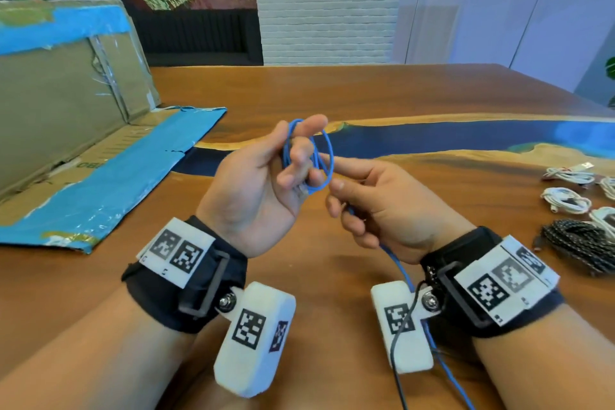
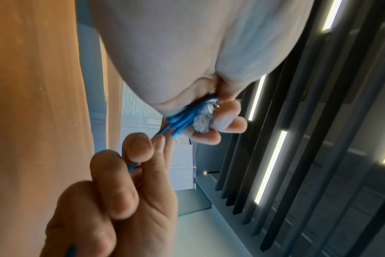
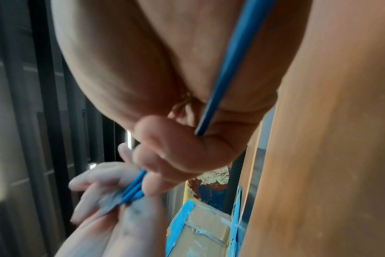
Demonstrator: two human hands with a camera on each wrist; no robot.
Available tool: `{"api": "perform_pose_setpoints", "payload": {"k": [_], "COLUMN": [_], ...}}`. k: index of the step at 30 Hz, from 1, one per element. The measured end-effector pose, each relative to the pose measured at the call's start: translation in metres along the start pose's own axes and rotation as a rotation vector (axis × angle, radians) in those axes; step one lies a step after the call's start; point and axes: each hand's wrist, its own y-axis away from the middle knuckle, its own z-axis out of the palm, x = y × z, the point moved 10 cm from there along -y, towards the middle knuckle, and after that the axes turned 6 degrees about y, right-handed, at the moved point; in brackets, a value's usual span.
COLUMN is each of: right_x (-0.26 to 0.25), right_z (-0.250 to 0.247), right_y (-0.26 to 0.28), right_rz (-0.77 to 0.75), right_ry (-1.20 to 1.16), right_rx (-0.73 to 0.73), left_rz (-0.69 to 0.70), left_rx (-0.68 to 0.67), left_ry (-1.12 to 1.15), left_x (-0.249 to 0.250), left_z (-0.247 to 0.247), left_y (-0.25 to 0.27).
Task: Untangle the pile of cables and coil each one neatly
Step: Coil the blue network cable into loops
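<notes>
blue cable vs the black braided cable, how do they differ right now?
The blue cable is smooth and held above the table; the black braided cable is speckled and lies on the table at the right edge. The blue one is only partly coiled: the left hand holds its loops, the right hand grips its free run, and its tail trails toward the person. The black one lies bundled, with no hand on it.

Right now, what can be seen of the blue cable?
The blue cable is thin, round and smooth-jacketed, like plastic. Several loops of it sit in the raised left hand, held above the table, with a clear plug against the fingers. From the loops it runs into the right hand, which pinches it. The free length trails past the right wrist and out of view.
</notes>
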Motion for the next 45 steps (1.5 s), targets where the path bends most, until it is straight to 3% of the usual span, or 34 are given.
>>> {"api": "perform_pose_setpoints", "payload": {"k": [4, 8, 11, 15, 19, 21, 26, 31, 35, 38, 41, 45], "right_x": [0.010, 0.021, 0.016, 0.006, 0.000, -0.009, -0.022, -0.023, -0.014, -0.001, 0.019, 0.022], "right_z": [0.022, 0.036, 0.043, 0.024, 0.024, 0.019, -0.018, -0.038, -0.029, -0.009, 0.017, 0.037], "right_y": [0.004, 0.012, 0.016, 0.012, 0.013, 0.015, 0.013, 0.007, 0.004, 0.001, 0.003, 0.008], "right_rz": [0.064, 0.145, 0.143, 0.115, 0.093, 0.046, -0.033, -0.104, -0.072, -0.006, 0.101, 0.135], "right_ry": [0.176, 0.317, 0.279, 0.256, 0.303, 0.218, 0.025, 0.048, 0.111, 0.222, 0.273, 0.282], "right_rx": [-0.132, -0.230, -0.274, -0.166, -0.182, -0.170, 0.039, 0.244, 0.222, 0.102, -0.053, -0.185], "left_rz": [0.139, 0.193, 0.068, -0.074, -0.115, -0.115, -0.290, -0.238, -0.176, -0.072, 0.116, 0.210], "left_rx": [0.111, 0.250, 0.232, 0.122, 0.119, 0.089, -0.058, -0.108, -0.085, 0.035, 0.143, 0.255], "left_ry": [-0.037, -0.262, -0.546, -0.973, -1.108, -1.155, -0.904, -0.403, -0.093, 0.104, 0.086, -0.324], "left_x": [0.011, 0.023, 0.013, -0.004, -0.002, 0.001, -0.016, -0.018, -0.020, -0.014, 0.008, 0.021], "left_z": [-0.015, -0.033, -0.034, -0.025, -0.025, -0.026, -0.018, -0.005, 0.004, -0.002, -0.020, -0.030], "left_y": [-0.002, -0.005, -0.003, -0.001, 0.001, 0.002, 0.009, 0.009, 0.006, 0.000, -0.004, -0.001]}}
